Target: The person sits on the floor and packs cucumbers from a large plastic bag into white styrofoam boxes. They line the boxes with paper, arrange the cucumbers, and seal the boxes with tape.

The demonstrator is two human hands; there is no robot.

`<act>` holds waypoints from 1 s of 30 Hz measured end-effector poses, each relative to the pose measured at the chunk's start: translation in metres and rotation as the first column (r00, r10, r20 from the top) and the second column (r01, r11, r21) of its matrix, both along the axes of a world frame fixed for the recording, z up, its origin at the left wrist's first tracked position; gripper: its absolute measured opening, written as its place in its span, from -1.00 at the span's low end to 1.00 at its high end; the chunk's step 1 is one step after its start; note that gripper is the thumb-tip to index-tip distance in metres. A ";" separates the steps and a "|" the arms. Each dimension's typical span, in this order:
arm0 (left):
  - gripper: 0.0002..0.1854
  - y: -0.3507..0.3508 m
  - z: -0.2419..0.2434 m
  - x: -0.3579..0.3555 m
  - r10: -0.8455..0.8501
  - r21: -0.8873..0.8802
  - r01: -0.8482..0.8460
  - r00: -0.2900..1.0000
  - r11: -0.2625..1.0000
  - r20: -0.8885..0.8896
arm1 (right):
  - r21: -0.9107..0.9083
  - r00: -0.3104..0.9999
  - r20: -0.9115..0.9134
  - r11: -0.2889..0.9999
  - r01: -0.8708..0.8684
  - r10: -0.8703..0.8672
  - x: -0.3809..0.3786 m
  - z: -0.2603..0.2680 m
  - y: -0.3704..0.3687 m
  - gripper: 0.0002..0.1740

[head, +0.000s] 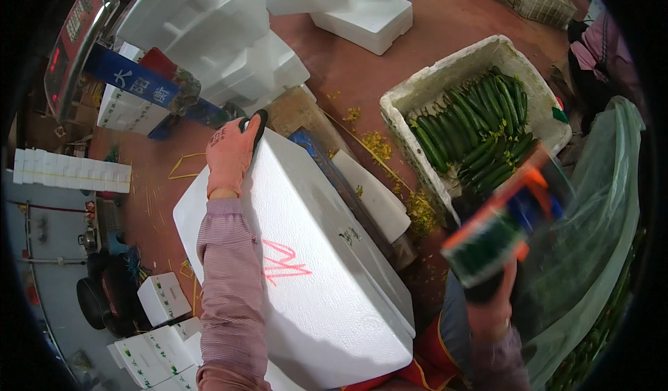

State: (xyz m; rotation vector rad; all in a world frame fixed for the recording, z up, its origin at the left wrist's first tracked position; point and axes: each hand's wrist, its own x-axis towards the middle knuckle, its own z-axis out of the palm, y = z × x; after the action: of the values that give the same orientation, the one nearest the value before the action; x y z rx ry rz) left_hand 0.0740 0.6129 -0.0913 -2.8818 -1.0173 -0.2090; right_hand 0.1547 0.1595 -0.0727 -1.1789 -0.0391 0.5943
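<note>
A large white polystyrene foam box, tilted on the platform in front of me, bears a red hand-drawn mark. My left hand, in an orange work glove with dark fingertips, grips its far upper corner. In my right hand, also gloved, is a motion-blurred packing tape dispenser in orange and blue with a roll of green tape. It is held up to the right of the box. Behind the dispenser stands an open foam crate with many cucumbers in rows, some with yellow flowers.
At the left a platform scale's display rises on a blue post. White foam boxes are stacked behind it. Clear plastic sheeting covers greens at the right. Another person's pink sleeve shows at the upper right. Yellow petals litter the floor.
</note>
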 end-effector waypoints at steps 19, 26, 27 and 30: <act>-0.62 -0.035 0.024 0.020 0.069 -0.043 -0.064 0.989 0.997 0.131 | -0.617 0.560 -0.005 0.438 -0.654 0.829 0.062 -0.021 0.142 -0.37; -0.09 -0.244 0.047 -0.014 -0.027 -0.326 -0.034 0.983 0.945 -0.181 | -0.636 0.706 -0.011 0.540 -0.551 0.708 0.032 -0.048 0.051 -0.38; -0.09 -0.246 0.035 -0.024 0.000 -0.324 -0.044 0.991 0.945 -0.133 | -0.715 0.718 0.013 0.508 -0.480 0.696 0.022 -0.031 0.015 -0.39; -0.21 -0.253 0.026 -0.043 0.003 -0.297 -0.018 0.999 0.955 -0.050 | -0.786 0.529 -0.180 0.202 -0.585 0.830 -0.018 0.016 -0.096 -0.38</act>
State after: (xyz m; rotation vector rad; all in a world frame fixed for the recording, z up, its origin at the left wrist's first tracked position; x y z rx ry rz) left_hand 0.0314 0.3601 -0.0650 -3.1274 -1.1449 0.0196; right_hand 0.1371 0.0639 -0.0563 -2.1565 -0.7198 1.3881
